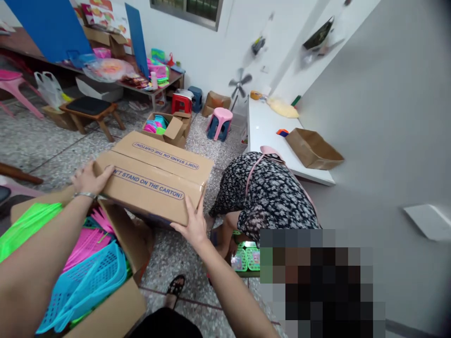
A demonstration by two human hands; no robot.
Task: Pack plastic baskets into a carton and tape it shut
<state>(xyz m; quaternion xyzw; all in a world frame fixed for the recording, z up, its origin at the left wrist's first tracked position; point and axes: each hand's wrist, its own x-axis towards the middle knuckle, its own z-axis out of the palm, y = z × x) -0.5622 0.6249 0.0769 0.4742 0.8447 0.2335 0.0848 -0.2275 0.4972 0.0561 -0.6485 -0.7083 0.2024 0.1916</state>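
Note:
A closed cardboard carton (155, 171), taped along its top and printed with a warning not to stand on it, is between my two hands. My left hand (92, 179) grips its left end, thumb on the top face. At the near right corner, my right hand (195, 223) presses against the side with fingers spread along the edge. Whether the carton rests on something underneath is hidden. Below my left forearm is an open cardboard box (105, 314) of plastic baskets in green, pink and blue (88, 281).
A person (268, 197) in a flowered dress bends at the right over small green baskets (243, 259). Behind stand a pink stool (222, 115), a fan (240, 83) and another box of baskets (176, 129). A white table (264, 134) runs along the right wall.

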